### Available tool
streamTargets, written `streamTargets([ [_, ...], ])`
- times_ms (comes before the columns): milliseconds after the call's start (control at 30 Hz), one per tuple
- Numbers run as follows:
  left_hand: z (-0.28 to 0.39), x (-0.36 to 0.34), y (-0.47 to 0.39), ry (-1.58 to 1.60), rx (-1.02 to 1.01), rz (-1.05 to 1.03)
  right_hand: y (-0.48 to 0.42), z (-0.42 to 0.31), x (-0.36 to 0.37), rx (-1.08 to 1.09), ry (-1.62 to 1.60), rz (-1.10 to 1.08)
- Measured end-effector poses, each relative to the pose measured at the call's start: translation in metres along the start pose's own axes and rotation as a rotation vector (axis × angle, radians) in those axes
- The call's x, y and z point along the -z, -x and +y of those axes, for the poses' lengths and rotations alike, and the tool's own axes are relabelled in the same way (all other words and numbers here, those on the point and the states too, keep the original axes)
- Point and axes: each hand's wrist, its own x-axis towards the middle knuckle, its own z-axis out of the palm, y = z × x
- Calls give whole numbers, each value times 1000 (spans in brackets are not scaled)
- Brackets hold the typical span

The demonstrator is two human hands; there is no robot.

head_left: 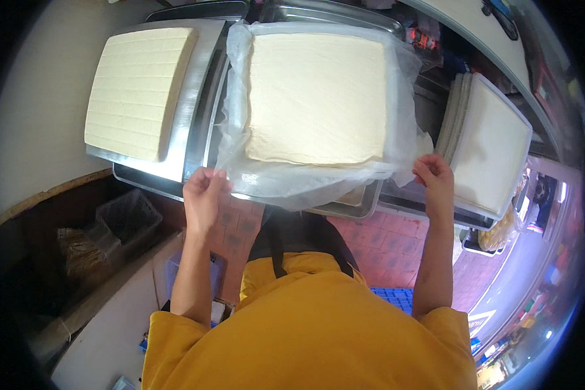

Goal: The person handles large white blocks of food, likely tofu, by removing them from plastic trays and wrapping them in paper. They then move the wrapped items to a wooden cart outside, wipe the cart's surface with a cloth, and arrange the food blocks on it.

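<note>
A large square slab of tofu (319, 100) lies uncovered in front of me, with thin whitish cloth (292, 187) spread out around its edges. My left hand (204, 195) pinches the near left corner of this cloth. At the near right corner, my right hand (433, 178) grips another part of the same cloth between thumb and fingers. To the left, a second square slab of tofu (134, 92), scored in a grid, sits on a flat metal sheet (195, 112).
Metal trays (331, 14) stand behind and below the slabs. On the right, several white boards (490, 146) lean together upright. A plastic basket (129, 217) is at the lower left. Blue plastic crating (395, 298) shows on the red tiled floor (380, 239).
</note>
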Motion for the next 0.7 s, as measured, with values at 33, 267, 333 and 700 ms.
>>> streamTargets([
  [33, -1, -1, 7, 62, -31, -5, -2, 5, 9, -16, -97, 21],
  [267, -54, 26, -4, -342, -78, 79, -41, 25, 47, -69, 57, 114],
  [333, -21, 12, -35, -359, -146, 117, -73, 2, 19, 49, 88, 149],
  [700, 82, -23, -152, -727, -250, -117, -172, -55, -21, 158, 435, -76],
])
